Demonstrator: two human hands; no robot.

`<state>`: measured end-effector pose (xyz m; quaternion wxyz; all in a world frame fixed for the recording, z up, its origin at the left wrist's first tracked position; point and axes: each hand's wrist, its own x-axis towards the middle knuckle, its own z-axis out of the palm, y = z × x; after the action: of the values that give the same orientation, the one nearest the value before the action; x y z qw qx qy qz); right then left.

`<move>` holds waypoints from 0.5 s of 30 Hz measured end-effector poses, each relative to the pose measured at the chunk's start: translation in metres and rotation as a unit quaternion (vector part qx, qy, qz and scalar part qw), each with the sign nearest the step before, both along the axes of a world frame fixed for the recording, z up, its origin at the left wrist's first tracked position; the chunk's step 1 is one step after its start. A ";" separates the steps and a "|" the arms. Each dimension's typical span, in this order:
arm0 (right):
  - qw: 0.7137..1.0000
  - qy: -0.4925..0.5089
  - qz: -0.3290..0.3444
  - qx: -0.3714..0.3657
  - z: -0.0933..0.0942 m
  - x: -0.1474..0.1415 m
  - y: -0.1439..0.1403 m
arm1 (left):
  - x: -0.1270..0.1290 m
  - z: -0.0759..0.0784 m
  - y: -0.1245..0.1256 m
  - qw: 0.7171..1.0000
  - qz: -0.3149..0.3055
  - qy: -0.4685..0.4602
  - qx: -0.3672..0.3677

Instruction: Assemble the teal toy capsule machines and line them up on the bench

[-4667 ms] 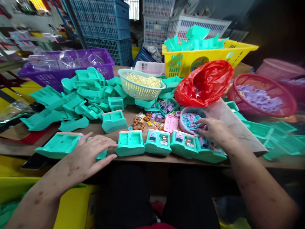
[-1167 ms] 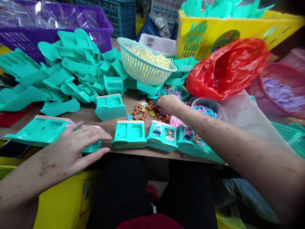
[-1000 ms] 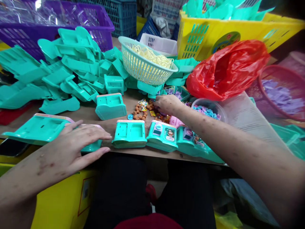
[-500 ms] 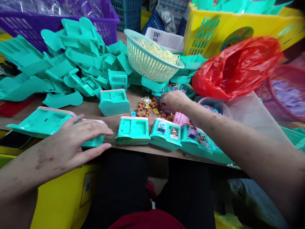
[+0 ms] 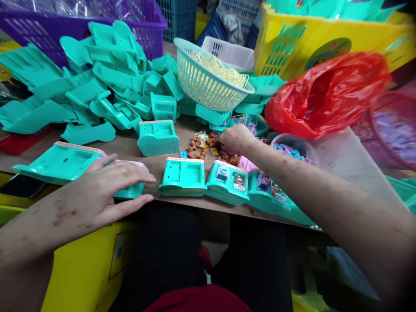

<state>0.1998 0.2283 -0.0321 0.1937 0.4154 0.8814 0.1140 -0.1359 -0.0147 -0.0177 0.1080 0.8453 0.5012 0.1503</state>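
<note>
Right grip [image 5: 236, 139]: fingertips hidden | purple basket [image 5: 152, 27]: cut off

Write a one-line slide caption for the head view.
The right hand among small brown pieces, the left hand spread over a green case, beside heaped plastic parts.

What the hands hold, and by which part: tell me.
The left hand lies open over a teal case, no grip visible. The right hand is at the small brown pieces, its fingertips hidden; any hold there cannot be told.

Teal housings [image 5: 183, 178] look smooth glossy plast., red bag [image 5: 354, 93] thin crinkled plast. w/ shine, tabletop [image 5: 156, 164] matt & wood-like.
</note>
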 end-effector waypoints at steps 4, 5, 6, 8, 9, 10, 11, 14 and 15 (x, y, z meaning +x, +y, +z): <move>0.999 0.013 -0.027 0.028 0.001 0.002 -0.001 | -0.002 0.000 -0.001 1.000 -0.002 0.012 0.012; 0.999 0.015 -0.032 0.032 0.001 0.003 -0.001 | -0.002 0.001 -0.001 1.000 0.003 0.016 0.013; 0.999 0.016 -0.035 0.033 0.003 0.004 -0.001 | -0.002 0.002 -0.002 1.000 0.009 0.019 0.012; 0.999 0.019 -0.037 0.033 0.006 0.005 -0.001 | -0.001 0.004 -0.002 0.999 0.023 0.022 0.007; 0.999 0.022 -0.035 0.030 0.009 0.005 -0.001 | 0.000 0.005 -0.002 0.999 0.030 0.022 0.005; 0.999 0.025 -0.031 0.026 0.011 0.005 -0.001 | 0.001 0.007 -0.003 0.999 0.035 0.020 0.005; 0.999 0.028 -0.028 0.021 0.014 0.006 -0.001 | 0.001 0.008 -0.003 0.999 0.038 0.017 0.007; 0.999 0.032 -0.025 0.004 0.020 0.013 -0.001 | 0.001 0.007 -0.003 0.999 0.028 0.012 0.010; 0.999 0.030 -0.026 -0.002 0.022 0.019 -0.002 | 0.000 0.005 -0.002 1.000 0.022 0.010 0.010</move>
<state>0.2183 0.2264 -0.0103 0.1704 0.4409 0.8761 0.0948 -0.1356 -0.0170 -0.0127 0.0909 0.8367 0.5192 0.1489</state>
